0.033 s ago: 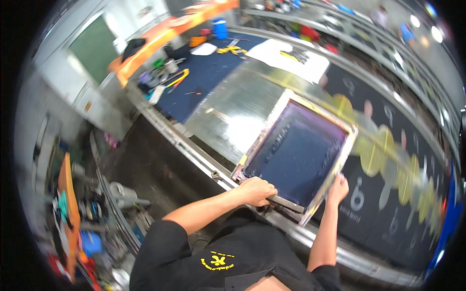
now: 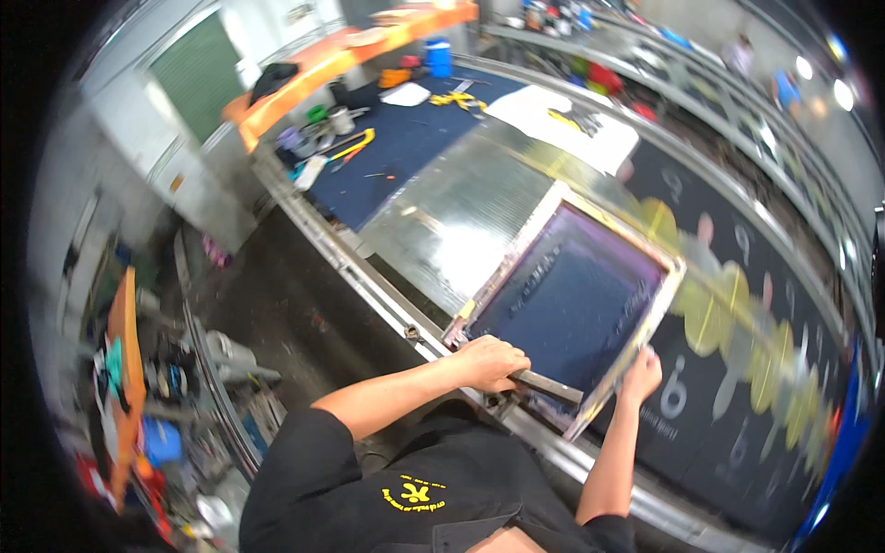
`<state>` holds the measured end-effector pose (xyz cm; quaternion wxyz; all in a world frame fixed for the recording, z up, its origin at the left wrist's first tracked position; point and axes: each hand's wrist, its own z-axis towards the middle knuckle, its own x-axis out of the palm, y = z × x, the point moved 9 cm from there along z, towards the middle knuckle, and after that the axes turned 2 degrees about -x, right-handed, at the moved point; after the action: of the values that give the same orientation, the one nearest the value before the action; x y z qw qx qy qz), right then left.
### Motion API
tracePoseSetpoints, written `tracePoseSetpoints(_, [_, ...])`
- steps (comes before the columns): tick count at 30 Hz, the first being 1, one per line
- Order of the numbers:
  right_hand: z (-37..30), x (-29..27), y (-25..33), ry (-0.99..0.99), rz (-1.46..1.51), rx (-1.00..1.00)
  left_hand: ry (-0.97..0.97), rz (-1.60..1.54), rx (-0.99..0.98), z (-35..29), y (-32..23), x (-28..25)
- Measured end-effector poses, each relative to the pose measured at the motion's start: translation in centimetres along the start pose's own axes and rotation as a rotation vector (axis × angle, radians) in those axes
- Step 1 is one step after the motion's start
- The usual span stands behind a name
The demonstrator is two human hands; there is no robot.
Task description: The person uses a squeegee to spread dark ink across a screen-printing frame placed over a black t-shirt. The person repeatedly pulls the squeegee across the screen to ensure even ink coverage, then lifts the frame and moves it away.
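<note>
A screen-printing frame (image 2: 564, 195) with a dark, ink-smeared mesh lies on the long table in front of me. My left hand (image 2: 493, 362) is closed round one end of a squeegee (image 2: 551, 387), a narrow bar lying across the frame's near end. Its lower edge against the mesh is hidden. My right hand (image 2: 642, 376) is closed on the right side rail of the frame, near its front corner. Right of the frame, black fabric (image 2: 687, 442) with pale printed figures and yellowish leaf shapes lies on the table.
A shiny translucent sheet (image 2: 429, 217) lies left of the frame. Beyond it are white paper (image 2: 590, 138), a yellow-handled tool (image 2: 355, 147) and a blue container (image 2: 438, 57). A metal rail (image 2: 369, 286) edges the table's near side. An orange-topped shelf (image 2: 127, 387) stands at lower left.
The whole view has shifted slightly, with the background moving right. Both hands keep their holds on the squeegee and the frame.
</note>
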<state>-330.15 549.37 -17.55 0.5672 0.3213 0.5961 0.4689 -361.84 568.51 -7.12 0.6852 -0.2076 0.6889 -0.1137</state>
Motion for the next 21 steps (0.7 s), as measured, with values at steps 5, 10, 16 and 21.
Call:
tracePoseSetpoints(5, [1.4, -6.1, 6.0, -0.038, 0.071, -0.188, -0.476, -0.325, -0.437, -0.6, 8.4, -5.7])
tracePoseSetpoints(10, [1.7, -8.2, 7.6, 0.062, 0.312, 0.034, -0.479, -1.298, -0.818, -0.2, 19.0, 4.3])
tracePoseSetpoints(16, [-0.6, -7.9, 21.1, 0.039, -0.099, -0.628, -0.455, -1.701, -0.421, -1.8, 16.3, -4.3])
tracePoseSetpoints(21, [-9.5, -2.3, 32.2, -0.094, 0.324, -0.299, -0.602, -1.864, -0.124, -16.8, 18.8, -15.7])
